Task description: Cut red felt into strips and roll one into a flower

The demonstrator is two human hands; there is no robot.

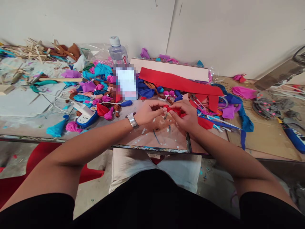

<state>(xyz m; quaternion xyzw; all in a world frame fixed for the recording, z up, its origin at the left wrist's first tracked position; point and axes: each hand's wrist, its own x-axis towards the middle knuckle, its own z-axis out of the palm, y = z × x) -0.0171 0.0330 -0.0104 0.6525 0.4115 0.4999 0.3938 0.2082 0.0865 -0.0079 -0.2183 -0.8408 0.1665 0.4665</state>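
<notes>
Both hands meet over the front of the worktable (147, 140). My left hand (149, 112), with a metal watch (132, 121) on its wrist, pinches the left end of a small bunched piece of red cloth (175, 110). Fingers and thumb of my right hand (187, 115) close on the same cloth from the right. Behind them a long red cloth strip (176, 82) lies across the table. To the left is a heap of small rolled and twisted cloth pieces (95, 90) in blue, pink, purple, red and brown.
Behind the heap stand a capped bottle (116, 52) and a blurred bright screen (126, 83). A blue-and-white power strip (87, 118) with cable lies left. Cardboard (267, 136), a metal post (274, 74) and a blue object (295, 138) are right; wooden sticks (35, 52) lie far left.
</notes>
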